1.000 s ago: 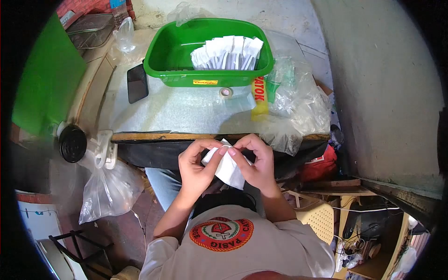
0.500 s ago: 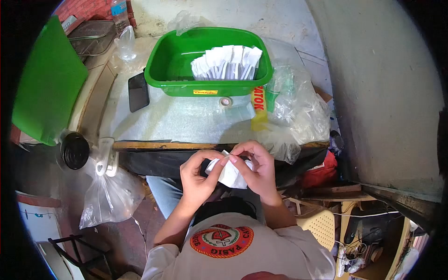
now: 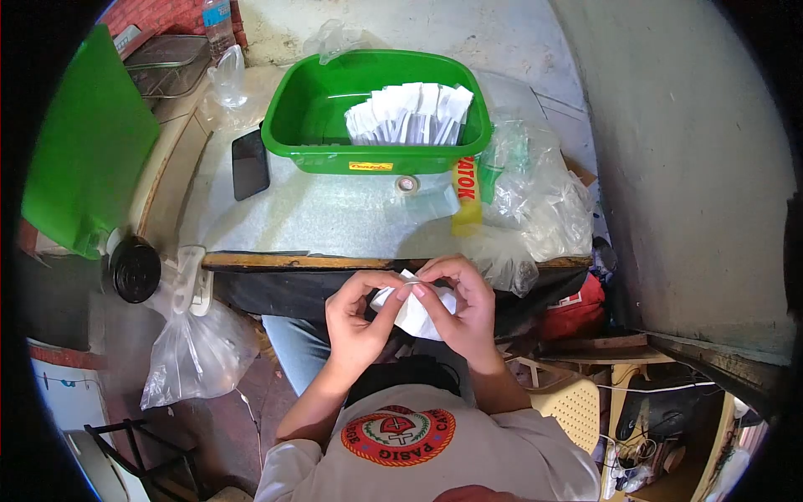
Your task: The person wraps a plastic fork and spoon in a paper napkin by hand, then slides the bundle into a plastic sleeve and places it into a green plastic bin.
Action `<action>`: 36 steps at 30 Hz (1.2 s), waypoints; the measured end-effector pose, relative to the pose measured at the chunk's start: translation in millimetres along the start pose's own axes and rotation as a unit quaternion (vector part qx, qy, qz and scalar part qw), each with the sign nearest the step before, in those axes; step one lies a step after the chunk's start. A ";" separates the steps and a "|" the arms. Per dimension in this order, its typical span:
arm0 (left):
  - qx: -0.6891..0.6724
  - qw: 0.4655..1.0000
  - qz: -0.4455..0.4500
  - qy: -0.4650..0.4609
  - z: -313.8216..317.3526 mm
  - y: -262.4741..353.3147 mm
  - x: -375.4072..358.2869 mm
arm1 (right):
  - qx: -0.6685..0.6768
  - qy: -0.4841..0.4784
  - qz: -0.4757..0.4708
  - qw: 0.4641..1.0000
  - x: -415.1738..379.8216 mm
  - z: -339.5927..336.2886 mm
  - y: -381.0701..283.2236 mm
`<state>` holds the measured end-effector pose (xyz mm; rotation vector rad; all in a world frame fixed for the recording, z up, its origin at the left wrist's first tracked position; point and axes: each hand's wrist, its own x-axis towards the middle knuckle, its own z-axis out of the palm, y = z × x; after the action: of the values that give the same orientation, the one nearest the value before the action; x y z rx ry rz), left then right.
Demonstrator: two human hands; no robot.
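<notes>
- Pinching the white piece (image 3: 415, 321) at its far edge, the left hand (image 3: 358, 316) and right hand (image 3: 470, 311) grip it between thumbs and fingertips, which almost meet.
- It is held in front of the shirt, on the near side of the table (image 3: 314, 222).
- It looks light, soft and thin, likely to crease or tear rather than slip; a gentle thumb-and-finger hold along the edge should suit.
- Beyond, the green basin (image 3: 314, 161) contains a row of white packets (image 3: 407, 115); its near wall and the table's edge stand between them and the hands.
- A tape roll (image 3: 406, 185) sits just before the basin, a phone (image 3: 250, 166) left, crumpled plastic bags (image 3: 548, 205) right, overhanging the near edge.
</notes>
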<state>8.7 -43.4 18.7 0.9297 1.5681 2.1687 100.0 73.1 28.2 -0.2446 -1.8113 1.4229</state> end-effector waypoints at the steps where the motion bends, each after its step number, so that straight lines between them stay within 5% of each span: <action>1: -0.002 1.000 0.004 -0.002 -0.2 -0.7 -0.2 | 0.000 0.000 0.000 1.000 0.1 0.2 -0.9; 20: 0.104 0.992 0.058 -0.041 -6.3 5.7 5.0 | 0.004 -0.030 0.002 1.000 -0.2 -7.8 -3.2; 22: 0.106 0.988 0.017 -0.108 -11.2 9.6 5.3 | 0.005 -0.038 0.015 0.999 -0.4 -8.2 -3.5; 28: 0.108 0.989 -0.006 -0.098 -13.8 6.7 3.7 | 0.075 -0.024 0.033 0.996 -1.7 -5.4 -5.7; 36: 0.070 0.995 -0.005 -0.068 -15.9 1.4 3.1 | -0.120 -0.079 -0.079 0.986 5.6 -11.4 -20.4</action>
<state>-3.9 -53.7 18.0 1.0855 1.6708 1.9639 110.5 77.6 49.4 -0.1079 -2.0856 1.1407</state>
